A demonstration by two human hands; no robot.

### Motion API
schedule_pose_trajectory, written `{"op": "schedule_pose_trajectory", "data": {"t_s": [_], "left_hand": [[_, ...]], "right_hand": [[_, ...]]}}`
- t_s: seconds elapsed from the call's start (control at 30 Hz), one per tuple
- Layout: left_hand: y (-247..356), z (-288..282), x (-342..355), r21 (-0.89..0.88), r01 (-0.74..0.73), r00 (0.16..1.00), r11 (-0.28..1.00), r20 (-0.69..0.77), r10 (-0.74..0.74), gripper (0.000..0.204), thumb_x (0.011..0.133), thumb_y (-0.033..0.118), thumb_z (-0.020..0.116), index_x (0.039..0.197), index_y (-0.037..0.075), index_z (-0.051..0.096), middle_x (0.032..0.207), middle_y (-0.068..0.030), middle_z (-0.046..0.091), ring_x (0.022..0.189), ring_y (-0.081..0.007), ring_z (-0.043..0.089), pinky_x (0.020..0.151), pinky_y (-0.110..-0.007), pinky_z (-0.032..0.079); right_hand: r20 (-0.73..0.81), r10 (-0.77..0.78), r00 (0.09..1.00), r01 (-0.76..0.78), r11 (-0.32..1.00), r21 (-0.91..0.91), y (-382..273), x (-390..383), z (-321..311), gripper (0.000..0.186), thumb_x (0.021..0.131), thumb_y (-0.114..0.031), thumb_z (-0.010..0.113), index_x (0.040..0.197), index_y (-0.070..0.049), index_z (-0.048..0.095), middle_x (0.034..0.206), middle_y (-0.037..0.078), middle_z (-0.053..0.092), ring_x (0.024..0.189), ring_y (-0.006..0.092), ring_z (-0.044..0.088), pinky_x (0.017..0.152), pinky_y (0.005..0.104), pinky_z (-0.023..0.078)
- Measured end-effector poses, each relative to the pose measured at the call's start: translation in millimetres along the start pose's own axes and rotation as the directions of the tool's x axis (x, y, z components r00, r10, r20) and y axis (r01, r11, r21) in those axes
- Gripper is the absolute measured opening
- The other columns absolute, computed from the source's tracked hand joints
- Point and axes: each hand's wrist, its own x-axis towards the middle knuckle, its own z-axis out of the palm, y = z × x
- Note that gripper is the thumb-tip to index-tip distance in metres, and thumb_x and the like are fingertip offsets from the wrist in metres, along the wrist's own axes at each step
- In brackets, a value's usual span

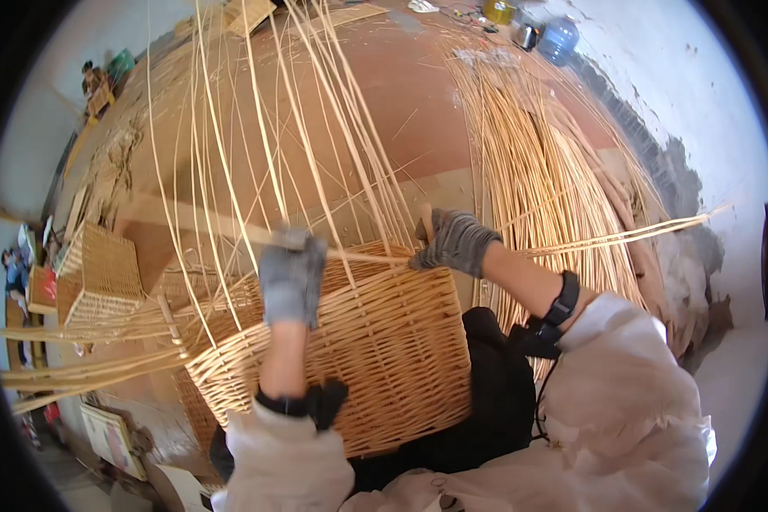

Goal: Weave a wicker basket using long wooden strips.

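Observation:
A half-woven wicker basket point(392, 358) rests against my lap, with tall pale stakes point(316, 162) rising from its far and left sides. Both my hands wear grey knit gloves. My left hand point(292, 277), smeared by motion, is closed over the near rim. A pale rod point(213, 224), also blurred, runs from it toward the upper left. At the basket's right corner, my right hand point(456, 241) is closed around a short, thick corner post point(427, 224). The fingers' undersides are hidden. Long rods point(631, 237) stick out to the right beyond this hand.
A big bundle of loose rods point(546, 162) lies on the floor at the right. More rods point(85, 371) jut out leftward from the basket. Another wicker basket point(102, 273) stands at the left. A blue water bottle point(559, 40) is by the far wall; people sit at the far left.

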Motion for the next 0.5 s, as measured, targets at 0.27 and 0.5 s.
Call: {"op": "schedule_pose_trajectory", "data": {"t_s": [0.27, 0.5], "left_hand": [[77, 105, 74, 0.597, -0.646, 0.759, 0.476, 0.572, 0.312, 0.046, 0.073, 0.031, 0.054, 0.109, 0.003, 0.048, 0.107, -0.0161, 0.052, 0.100, -0.0303, 0.049, 0.083, -0.037, 0.040], [-97, -107, -94, -0.266, -0.469, 0.874, 0.842, -0.279, 0.398, 0.021, 0.081, 0.019, 0.048, 0.096, 0.005, 0.054, 0.074, -0.0055, 0.053, 0.071, -0.0100, 0.051, 0.059, -0.018, 0.043]], "right_hand": [[-0.389, 0.492, 0.779, -0.436, 0.871, 0.227, -34, 17, 38, 0.026, 0.074, -0.030, 0.050, 0.088, -0.009, 0.058, 0.083, 0.017, 0.059, 0.080, 0.0320, 0.056, 0.070, 0.0393, 0.044], [0.024, -0.046, 0.999, 0.031, 0.896, 0.443, 15, 10, -8, 0.022, 0.079, -0.016, 0.049, 0.094, 0.000, 0.053, 0.083, 0.009, 0.059, 0.073, 0.0220, 0.056, 0.067, 0.0315, 0.045]]}}
